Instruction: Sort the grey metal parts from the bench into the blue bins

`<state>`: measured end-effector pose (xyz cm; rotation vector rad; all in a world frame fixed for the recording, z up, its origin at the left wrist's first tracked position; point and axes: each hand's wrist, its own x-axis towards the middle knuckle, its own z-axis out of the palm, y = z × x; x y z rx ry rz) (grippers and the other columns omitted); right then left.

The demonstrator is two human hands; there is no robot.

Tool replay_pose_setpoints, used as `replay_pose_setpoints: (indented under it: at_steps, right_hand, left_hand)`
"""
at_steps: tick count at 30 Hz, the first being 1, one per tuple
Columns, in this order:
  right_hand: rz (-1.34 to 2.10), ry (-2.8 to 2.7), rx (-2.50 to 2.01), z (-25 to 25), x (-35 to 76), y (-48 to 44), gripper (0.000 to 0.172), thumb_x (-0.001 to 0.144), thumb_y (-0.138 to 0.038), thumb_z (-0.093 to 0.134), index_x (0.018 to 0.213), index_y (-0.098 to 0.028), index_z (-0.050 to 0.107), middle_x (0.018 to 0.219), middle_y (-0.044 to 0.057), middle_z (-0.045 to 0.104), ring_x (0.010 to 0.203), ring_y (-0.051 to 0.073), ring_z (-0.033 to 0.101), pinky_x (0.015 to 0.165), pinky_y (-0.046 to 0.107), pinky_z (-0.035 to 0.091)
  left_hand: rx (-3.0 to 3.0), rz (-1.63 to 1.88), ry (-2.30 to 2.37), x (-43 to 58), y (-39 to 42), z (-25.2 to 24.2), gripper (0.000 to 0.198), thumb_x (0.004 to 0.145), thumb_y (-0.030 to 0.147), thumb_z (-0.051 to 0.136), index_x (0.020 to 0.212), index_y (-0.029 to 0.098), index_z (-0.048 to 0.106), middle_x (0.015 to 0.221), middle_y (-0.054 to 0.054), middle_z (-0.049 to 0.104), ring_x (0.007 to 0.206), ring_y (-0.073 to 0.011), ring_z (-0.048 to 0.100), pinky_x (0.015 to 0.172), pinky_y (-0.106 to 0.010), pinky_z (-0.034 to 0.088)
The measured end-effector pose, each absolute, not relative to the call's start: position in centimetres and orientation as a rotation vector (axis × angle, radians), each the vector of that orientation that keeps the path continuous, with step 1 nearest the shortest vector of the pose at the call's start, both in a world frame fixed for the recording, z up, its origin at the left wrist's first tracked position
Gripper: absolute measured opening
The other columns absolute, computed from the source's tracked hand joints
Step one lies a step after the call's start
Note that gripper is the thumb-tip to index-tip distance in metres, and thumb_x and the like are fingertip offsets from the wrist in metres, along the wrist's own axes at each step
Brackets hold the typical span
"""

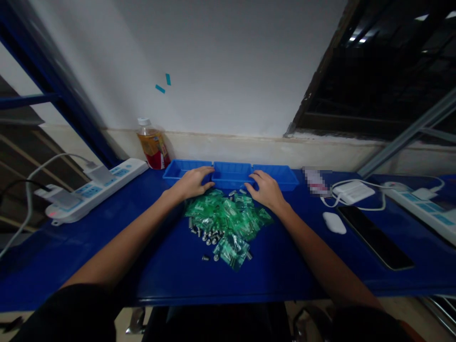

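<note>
A heap of small green plastic bags (228,218) lies in the middle of the blue table (160,270), with several loose metal screws (210,237) at its near left edge. My left hand (192,183) rests at the heap's far left, fingers stretched toward a row of blue trays (231,173). My right hand (265,190) rests at the heap's far right, fingers spread and touching the bags near the trays' front rim. Neither hand holds anything that I can see.
A white power strip (96,187) with plugged adapters lies at the left, a drink bottle (153,145) behind it by the wall. At the right lie a white charger with cable (352,192), a white earbud case (334,222), a black phone (375,237) and another power strip (423,206).
</note>
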<state>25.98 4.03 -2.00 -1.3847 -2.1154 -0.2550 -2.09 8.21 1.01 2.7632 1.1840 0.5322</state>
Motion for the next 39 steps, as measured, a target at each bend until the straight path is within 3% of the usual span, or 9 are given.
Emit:
replay_pose_setpoints:
  at_steps: [5, 8, 10, 13, 17, 21, 28, 33, 39]
  right_hand:
    - [-0.280, -2.104, -1.362, -1.1, 25.9, 3.3, 0.033, 0.086, -0.036, 0.050, 0.107, -0.013, 0.062, 0.114, 0.015, 0.059, 0.112, 0.028, 0.052, 0.095, 0.043, 0.042]
    - [-0.328, -2.063, -1.289, 0.4, 25.3, 1.8, 0.033, 0.086, -0.036, 0.050, 0.110, -0.015, 0.060, 0.115, 0.015, 0.058, 0.116, 0.030, 0.047, 0.095, 0.046, 0.040]
    - [-0.316, -2.037, -1.237, 1.3, 24.6, 0.4, 0.032, 0.087, -0.037, 0.049, 0.110, -0.017, 0.059, 0.109, 0.013, 0.059, 0.110, 0.029, 0.050, 0.093, 0.046, 0.040]
    - [-0.290, -2.073, -1.171, 2.2, 23.4, -1.5, 0.029, 0.088, -0.038, 0.047, 0.105, -0.018, 0.061, 0.102, 0.011, 0.061, 0.107, 0.028, 0.049, 0.092, 0.046, 0.038]
    - [-0.249, -2.150, -1.123, 1.7, 22.1, -2.4, 0.027, 0.089, -0.038, 0.047, 0.099, -0.018, 0.063, 0.097, 0.010, 0.062, 0.104, 0.027, 0.049, 0.089, 0.044, 0.039]
    - [-0.163, -2.216, -1.102, 0.6, 21.5, -2.2, 0.023, 0.088, -0.035, 0.048, 0.095, -0.019, 0.064, 0.093, 0.008, 0.063, 0.100, 0.025, 0.050, 0.086, 0.043, 0.039]
    - [-0.127, -2.231, -1.047, 0.6, 21.0, -2.5, 0.020, 0.088, -0.032, 0.050, 0.093, -0.020, 0.064, 0.091, 0.007, 0.064, 0.096, 0.023, 0.052, 0.083, 0.040, 0.041]
    - [-0.094, -2.197, -0.954, 0.8, 19.7, -3.4, 0.019, 0.090, -0.030, 0.047, 0.094, -0.019, 0.062, 0.091, 0.005, 0.065, 0.092, 0.020, 0.054, 0.084, 0.036, 0.042]
    - [-0.139, -2.284, -0.922, 0.3, 18.0, -4.3, 0.019, 0.089, -0.023, 0.044, 0.100, -0.018, 0.058, 0.092, 0.008, 0.063, 0.091, 0.021, 0.053, 0.082, 0.037, 0.042]
  left_hand:
    - [2.813, 0.555, 1.145, -1.9, 7.6, 1.6, 0.053, 0.086, 0.042, 0.048, 0.128, 0.009, 0.046, 0.135, -0.018, 0.046, 0.127, -0.0276, 0.040, 0.105, -0.043, 0.032]
    - [2.863, 0.793, 1.085, -1.6, 4.1, 2.2, 0.040, 0.090, 0.036, 0.043, 0.122, 0.013, 0.048, 0.133, -0.014, 0.046, 0.125, -0.0250, 0.041, 0.103, -0.043, 0.033]
    - [2.889, 0.872, 0.957, -1.4, 0.2, 2.5, 0.029, 0.092, 0.032, 0.040, 0.111, 0.015, 0.053, 0.114, -0.011, 0.057, 0.108, -0.0218, 0.050, 0.094, -0.040, 0.040]
    - [3.001, 0.626, 0.514, -1.0, -5.8, 2.7, 0.022, 0.090, 0.037, 0.046, 0.092, 0.018, 0.056, 0.082, -0.005, 0.057, 0.076, -0.0170, 0.053, 0.070, -0.032, 0.046]
    - [3.051, 0.316, 0.223, -0.9, -9.4, 2.0, 0.019, 0.091, 0.030, 0.045, 0.083, 0.018, 0.056, 0.075, -0.004, 0.054, 0.064, -0.0146, 0.049, 0.053, -0.029, 0.042]
    - [3.063, 0.292, 0.253, -1.1, -8.1, 0.9, 0.020, 0.092, 0.017, 0.041, 0.079, 0.017, 0.056, 0.075, -0.003, 0.054, 0.064, -0.0130, 0.051, 0.054, -0.027, 0.043]
    - [3.091, 0.264, 0.393, -1.3, -6.7, 1.7, 0.013, 0.088, 0.014, 0.044, 0.084, 0.016, 0.056, 0.075, -0.005, 0.056, 0.066, -0.0143, 0.054, 0.057, -0.027, 0.043]
    - [2.681, 0.418, 0.570, -1.5, -5.3, 3.1, 0.005, 0.085, 0.017, 0.046, 0.090, 0.018, 0.047, 0.076, -0.001, 0.057, 0.063, -0.0097, 0.055, 0.055, -0.022, 0.042]
    - [2.091, 0.765, 0.682, -1.3, -0.2, 2.6, 0.038, 0.079, 0.030, 0.054, 0.104, 0.021, 0.027, 0.079, -0.001, 0.060, 0.067, -0.0110, 0.059, 0.061, -0.024, 0.046]
